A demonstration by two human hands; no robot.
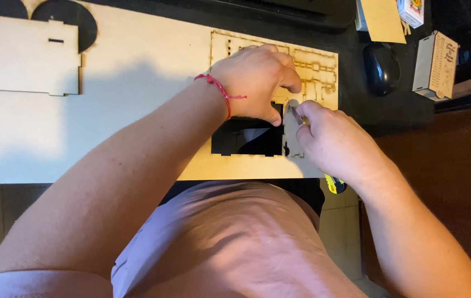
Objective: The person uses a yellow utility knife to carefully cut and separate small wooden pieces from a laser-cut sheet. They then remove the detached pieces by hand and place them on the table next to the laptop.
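At the far left of the bench [136, 72] lies a pale wooden panel [23, 52] with small slots, and behind it two dark round discs [64, 16]. Further right, the left hand [257, 80], a red string bracelet [219, 91] on its wrist, presses flat on a thin plywood sheet [312, 66] scored with cut shapes; its grip is curled, fingertips and thumb down on the wood, clamped on nothing. Just below it a square hole [246, 140] gapes in the sheet. Beside that, the right hand [335, 143] has its grip closed around a utility knife [335, 185], yellow end showing under the wrist, blade tip at the sheet near the left thumb. Right again sit a black computer mouse [381, 69] and a small wooden box [437, 66].
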